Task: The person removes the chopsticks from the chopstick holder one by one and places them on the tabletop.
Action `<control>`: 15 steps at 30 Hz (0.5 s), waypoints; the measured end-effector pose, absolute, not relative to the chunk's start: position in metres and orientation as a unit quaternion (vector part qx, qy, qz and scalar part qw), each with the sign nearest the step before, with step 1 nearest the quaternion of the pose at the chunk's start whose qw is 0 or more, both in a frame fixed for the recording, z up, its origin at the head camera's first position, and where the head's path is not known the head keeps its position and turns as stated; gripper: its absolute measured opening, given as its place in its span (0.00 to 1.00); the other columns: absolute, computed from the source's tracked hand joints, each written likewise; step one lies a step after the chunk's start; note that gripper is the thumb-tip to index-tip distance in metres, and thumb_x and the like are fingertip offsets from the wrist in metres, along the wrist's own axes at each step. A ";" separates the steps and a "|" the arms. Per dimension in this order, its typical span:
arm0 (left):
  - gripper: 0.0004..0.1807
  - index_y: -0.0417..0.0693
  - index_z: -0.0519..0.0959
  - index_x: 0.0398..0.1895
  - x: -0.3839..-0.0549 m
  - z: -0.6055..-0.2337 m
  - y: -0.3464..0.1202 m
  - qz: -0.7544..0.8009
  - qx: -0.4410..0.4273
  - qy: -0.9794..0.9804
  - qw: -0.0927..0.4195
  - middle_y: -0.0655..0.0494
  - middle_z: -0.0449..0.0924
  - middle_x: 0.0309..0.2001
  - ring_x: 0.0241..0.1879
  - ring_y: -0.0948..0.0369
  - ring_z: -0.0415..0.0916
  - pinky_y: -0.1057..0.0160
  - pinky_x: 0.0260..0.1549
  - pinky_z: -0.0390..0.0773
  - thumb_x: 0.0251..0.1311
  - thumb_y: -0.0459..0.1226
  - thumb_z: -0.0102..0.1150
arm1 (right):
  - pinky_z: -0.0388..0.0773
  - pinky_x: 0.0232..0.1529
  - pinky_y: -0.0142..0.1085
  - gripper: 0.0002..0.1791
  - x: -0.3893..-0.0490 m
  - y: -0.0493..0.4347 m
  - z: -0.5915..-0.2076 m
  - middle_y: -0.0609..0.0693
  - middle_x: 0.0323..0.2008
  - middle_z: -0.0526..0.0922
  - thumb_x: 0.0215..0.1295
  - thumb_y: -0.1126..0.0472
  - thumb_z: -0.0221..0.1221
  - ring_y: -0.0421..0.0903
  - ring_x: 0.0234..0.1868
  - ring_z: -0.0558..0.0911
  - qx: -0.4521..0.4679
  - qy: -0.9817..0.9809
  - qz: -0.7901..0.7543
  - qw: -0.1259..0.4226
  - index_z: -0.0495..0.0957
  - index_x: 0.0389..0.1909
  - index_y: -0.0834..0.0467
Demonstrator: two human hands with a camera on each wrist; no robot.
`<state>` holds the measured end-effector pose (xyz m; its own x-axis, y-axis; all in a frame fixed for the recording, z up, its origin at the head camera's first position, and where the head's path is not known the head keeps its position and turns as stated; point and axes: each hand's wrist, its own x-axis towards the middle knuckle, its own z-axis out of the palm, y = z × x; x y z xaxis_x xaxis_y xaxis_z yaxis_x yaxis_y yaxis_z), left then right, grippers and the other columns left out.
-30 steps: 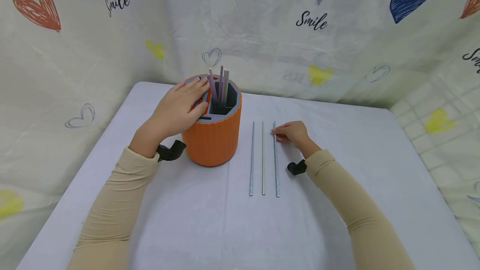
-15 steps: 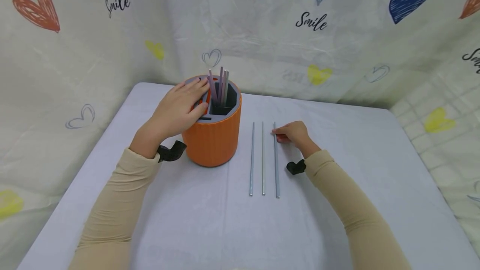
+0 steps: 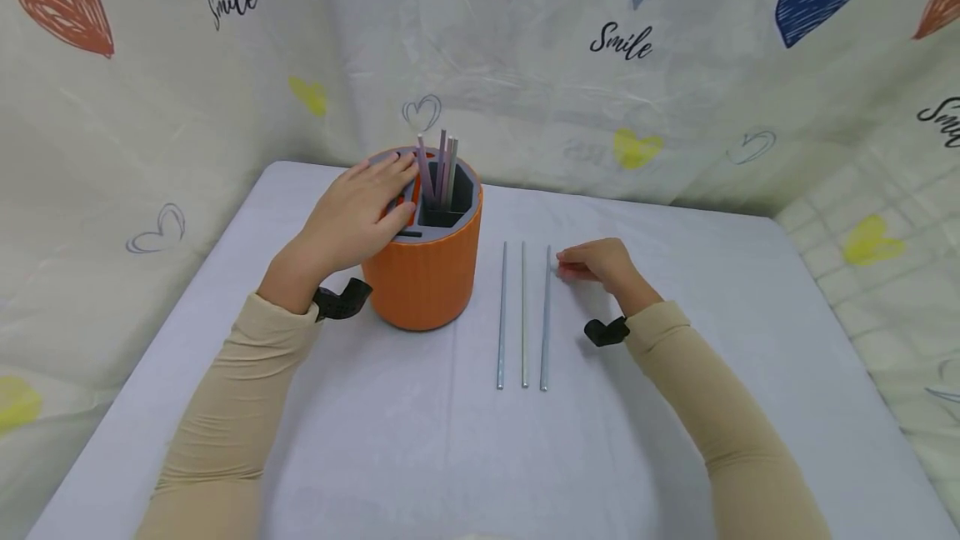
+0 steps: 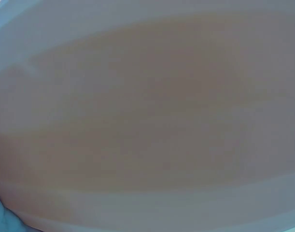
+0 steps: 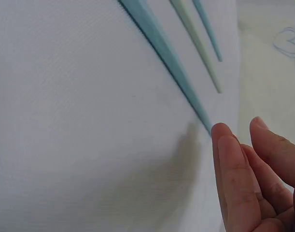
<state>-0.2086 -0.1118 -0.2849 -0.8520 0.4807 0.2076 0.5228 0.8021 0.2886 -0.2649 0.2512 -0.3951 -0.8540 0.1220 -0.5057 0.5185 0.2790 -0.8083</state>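
Note:
My left hand (image 3: pixel 358 211) lies on the left top of an orange round holder (image 3: pixel 423 286), its fingers spread over the grey divided insert (image 3: pixel 442 233). Several thin sticks (image 3: pixel 442 173), purplish and pale, stand upright in one compartment. Three long thin sticks lie side by side on the table: a blue one (image 3: pixel 502 315), a pale green one (image 3: pixel 524 315) and a blue one (image 3: pixel 546 319). Just right of the far end of the rightmost stick is my right hand (image 3: pixel 596 261), holding nothing. In the right wrist view, its thumb (image 5: pixel 273 142) is apart from the fingers (image 5: pixel 236 179).
A white cloth covers the table (image 3: pixel 420 457). Behind it hangs a pale curtain (image 3: pixel 525 90) printed with hearts and words. Black wrist straps (image 3: pixel 343 300) show at both sleeves. The left wrist view is filled by a blurred brownish surface (image 4: pixel 147 116).
My right hand has let go of the rightmost stick and moved slightly right. That stick's near end has shifted a little left. My left hand keeps its place on the holder.

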 end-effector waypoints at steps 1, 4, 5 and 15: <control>0.29 0.45 0.57 0.70 -0.208 -0.285 -0.112 -0.170 -0.265 -0.947 0.062 0.52 0.51 0.72 0.73 0.54 0.44 0.55 0.72 0.42 0.69 0.47 0.35 | 0.82 0.41 0.32 0.24 -0.264 0.251 -0.392 0.43 0.24 0.85 0.55 0.62 0.65 0.40 0.32 0.86 0.201 0.778 -0.570 0.171 0.76 0.53 0.66; 0.29 0.45 0.57 0.70 -0.208 -0.285 -0.112 -0.171 -0.263 -0.947 0.061 0.52 0.51 0.72 0.73 0.55 0.44 0.55 0.72 0.42 0.68 0.47 0.34 | 0.81 0.41 0.31 0.26 -0.262 0.249 -0.381 0.43 0.26 0.85 0.56 0.62 0.64 0.39 0.32 0.86 0.173 0.770 -0.592 0.163 0.74 0.55 0.67; 0.29 0.45 0.57 0.70 -0.208 -0.285 -0.112 -0.171 -0.263 -0.948 0.061 0.52 0.51 0.72 0.73 0.55 0.44 0.55 0.72 0.42 0.69 0.47 0.34 | 0.81 0.42 0.32 0.25 -0.261 0.247 -0.377 0.44 0.27 0.85 0.56 0.62 0.64 0.39 0.33 0.86 0.164 0.767 -0.600 0.158 0.74 0.55 0.67; 0.29 0.45 0.57 0.70 -0.208 -0.285 -0.113 -0.175 -0.263 -0.947 0.061 0.51 0.51 0.72 0.73 0.56 0.43 0.54 0.72 0.42 0.68 0.47 0.34 | 0.79 0.50 0.34 0.22 -0.243 0.226 -0.336 0.46 0.36 0.86 0.54 0.61 0.65 0.41 0.40 0.85 0.086 0.778 -0.612 0.112 0.78 0.50 0.63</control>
<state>-0.2079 -0.1126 -0.2847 -0.8538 0.4776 0.2073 0.5201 0.8000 0.2991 -0.2434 0.2264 -0.3362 -0.9599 -0.0034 -0.2804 0.2717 0.2371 -0.9327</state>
